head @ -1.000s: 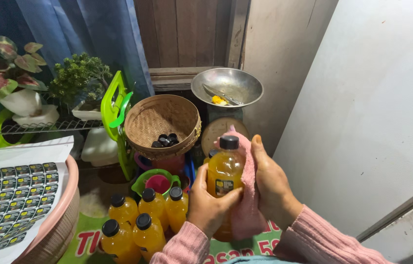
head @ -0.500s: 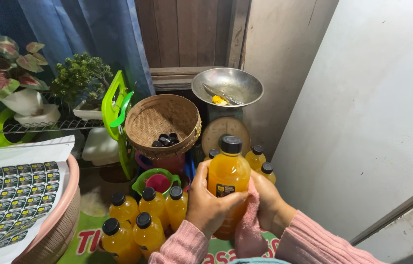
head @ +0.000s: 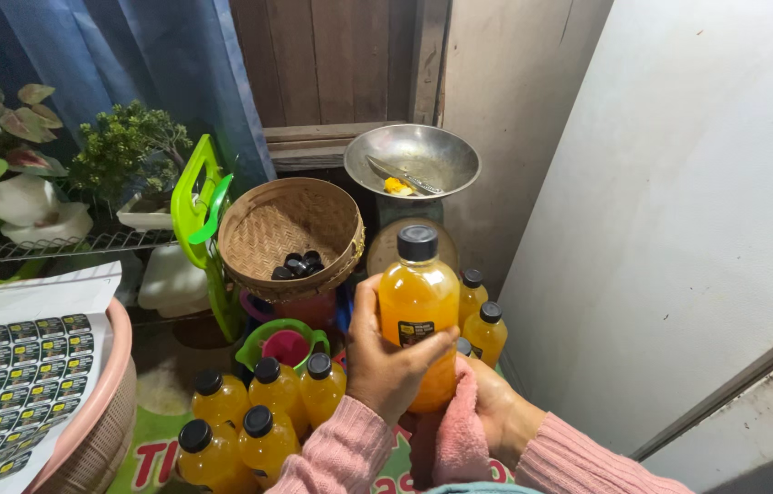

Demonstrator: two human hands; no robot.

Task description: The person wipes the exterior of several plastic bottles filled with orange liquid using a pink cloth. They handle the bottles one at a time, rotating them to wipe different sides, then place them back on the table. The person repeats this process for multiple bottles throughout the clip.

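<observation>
1. The left hand (head: 386, 366) grips a bottle of orange juice (head: 418, 311) with a black cap, fingers wrapped round its middle and thumb up its left side. The bottle stands upright, lifted in front of the woven basket (head: 290, 240).
2. The right hand (head: 496, 416) is at the bottle's base with a pink cloth (head: 460, 439) bunched against it; the fingers are hidden behind cloth and bottle, so I cannot tell whether they clench the cloth or only press it.
3. This bottle appears to be mid-wipe: the cloth sits low on it, and a small dark label already shows on its front.
4. Five capped bottles (head: 254, 412) stand grouped below and left of the basket; whether they are wiped or labelled cannot be read from here.
5. Two more capped bottles (head: 483, 320) stand right of the basket, behind the held one, with another cap showing just beside them.
6. A sheet of dark sticker labels (head: 16, 384) lies across a pink basin (head: 98, 430) far left of the basket, many labels unused.
7. Loose black caps (head: 298, 265) lie inside the basket; a metal scale pan (head: 412, 160) sits just right of and behind it.
</observation>
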